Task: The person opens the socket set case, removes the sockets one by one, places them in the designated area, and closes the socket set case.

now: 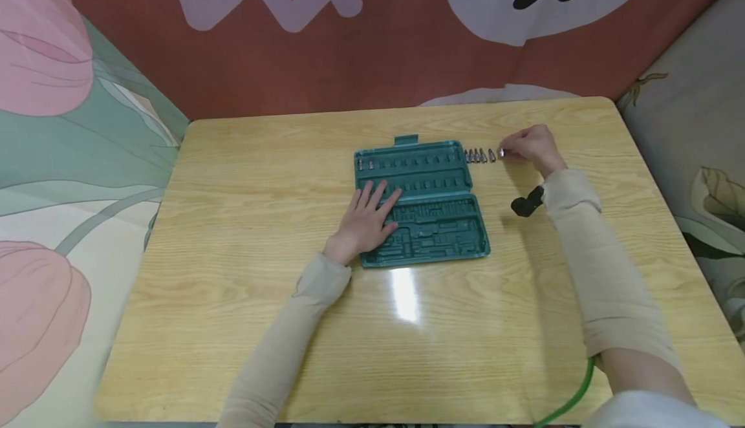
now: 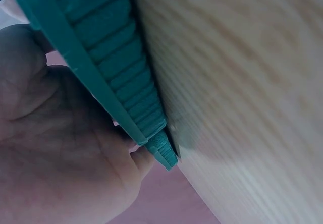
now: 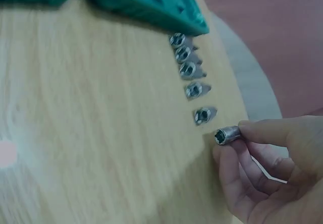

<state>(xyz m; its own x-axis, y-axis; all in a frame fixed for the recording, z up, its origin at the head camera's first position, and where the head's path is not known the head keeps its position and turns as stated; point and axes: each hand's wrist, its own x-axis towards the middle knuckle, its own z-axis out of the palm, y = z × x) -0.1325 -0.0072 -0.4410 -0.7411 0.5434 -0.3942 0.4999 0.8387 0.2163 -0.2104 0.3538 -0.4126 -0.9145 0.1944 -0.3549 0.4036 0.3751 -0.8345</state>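
Observation:
A green plastic tool case (image 1: 431, 262) lies unfolded flat on the table, its moulded slots facing up. My left hand (image 1: 362, 224) rests with fingers spread over the case's left side, across the hinge area. In the left wrist view, the palm (image 2: 65, 143) is beside the case's ribbed edge (image 2: 116, 57). Off the case's upper right, my right hand (image 1: 534, 147) pinches a small metal socket (image 3: 227, 134) between thumb and fingers. Several similar sockets (image 3: 197, 90) lie in a row from the case's corner towards that hand. Two small pieces (image 1: 365, 165) sit in the case's upper left slots.
The wooden table (image 1: 244, 221) extends around the case, with its back edge against a red patterned cloth (image 1: 349, 72). A black wrist camera (image 1: 527, 202) sticks out from the right sleeve, and a green cable (image 1: 576, 397) hangs below that forearm.

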